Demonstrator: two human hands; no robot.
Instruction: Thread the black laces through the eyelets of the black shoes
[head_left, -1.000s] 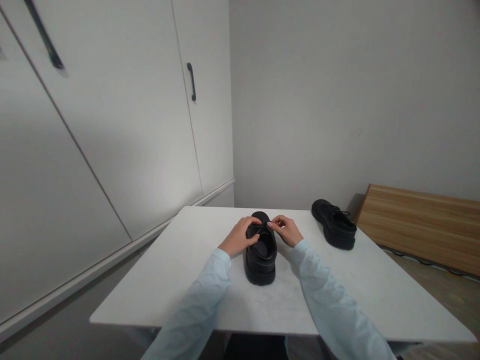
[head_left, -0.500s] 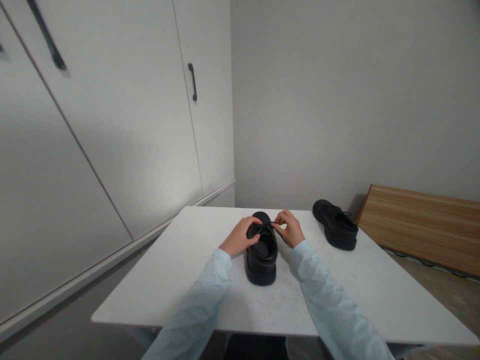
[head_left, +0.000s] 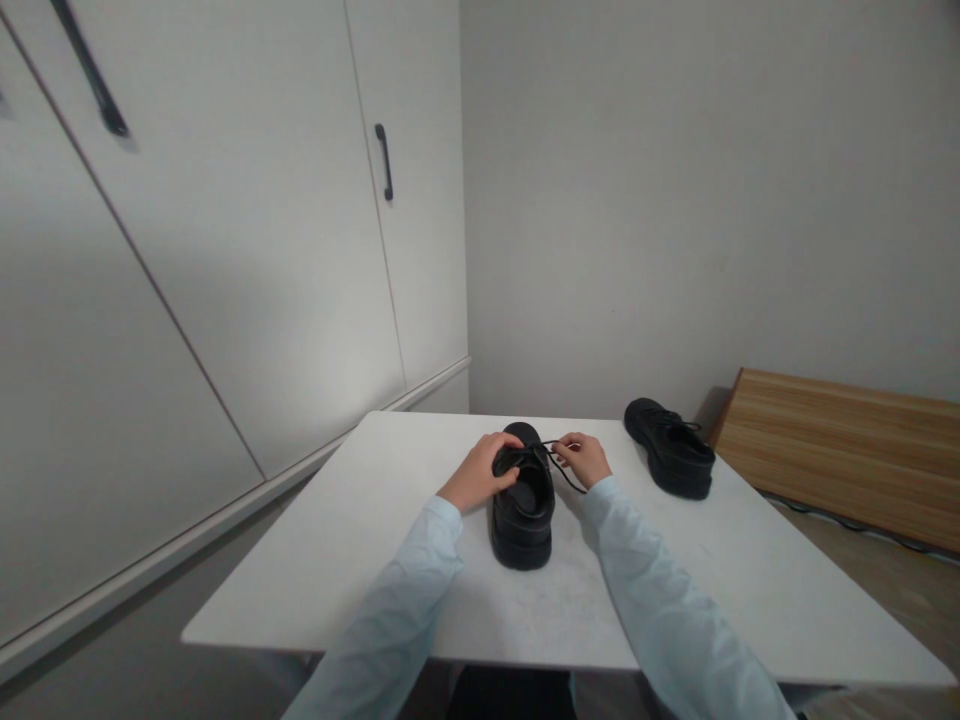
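A black lace-up shoe (head_left: 523,530) stands on the white table in front of me, its toe pointing away and its heel toward me. My left hand (head_left: 484,470) grips the shoe's left side near the lacing, thumb at the opening. To the right of the shoe, my right hand (head_left: 583,458) pinches a black shoelace (head_left: 549,442) that runs out from the lacing. Another length of lace hangs in a curve below that hand.
A second black shoe (head_left: 671,450) rests at the table's back right. The white table (head_left: 360,570) has its far edge near a grey wall. White cabinets (head_left: 247,250) with dark handles line the left. A wood-grain panel (head_left: 840,450) is beyond the right edge.
My right hand has moved slightly right and down, drawing out a longer stretch of lace between it and the shoe. My left hand has stayed on the shoe.
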